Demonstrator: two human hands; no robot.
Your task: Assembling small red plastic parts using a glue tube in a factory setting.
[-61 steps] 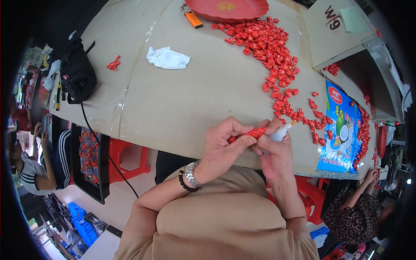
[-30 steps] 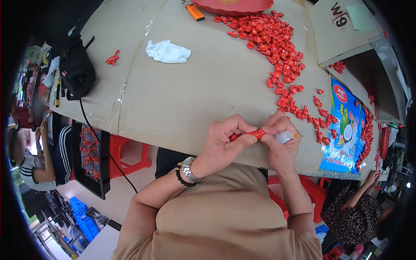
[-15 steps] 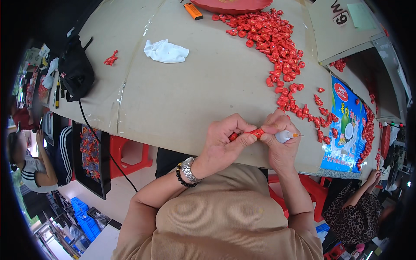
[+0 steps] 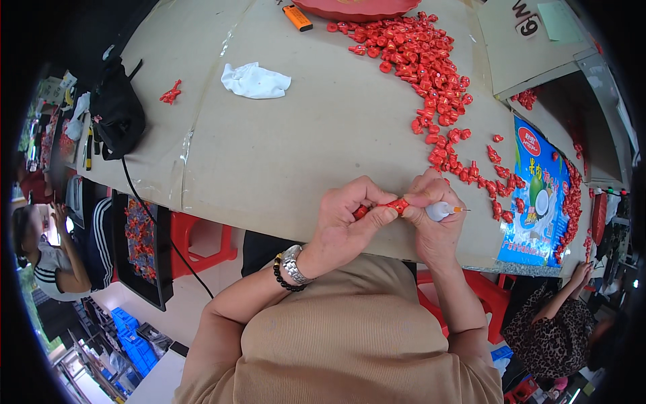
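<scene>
Just past the table's near edge, my left hand (image 4: 346,219) pinches a small glossy red figure part (image 4: 398,205) between thumb and fingertips. A second red piece (image 4: 361,212) shows in the curl of its fingers. My right hand (image 4: 436,229) meets it there, thumb and forefinger pressed on the other end of the red part. Tucked in the same right hand is a small white squeeze bottle (image 4: 441,211) with an orange needle tip that points right. Whether the red part is one piece or two joined pieces, I cannot tell; fingers cover much of it.
Many red parts (image 4: 441,94) spread over the table's right side, below a red tray (image 4: 356,9). A white cloth (image 4: 256,81), an orange lighter (image 4: 297,18), a lone red figure (image 4: 171,92) and a black bag (image 4: 118,111) lie farther left. Co-workers sit at both sides.
My hands keep the same pinch, with almost no movement. The co-worker at the left has shifted their raised hand slightly.
</scene>
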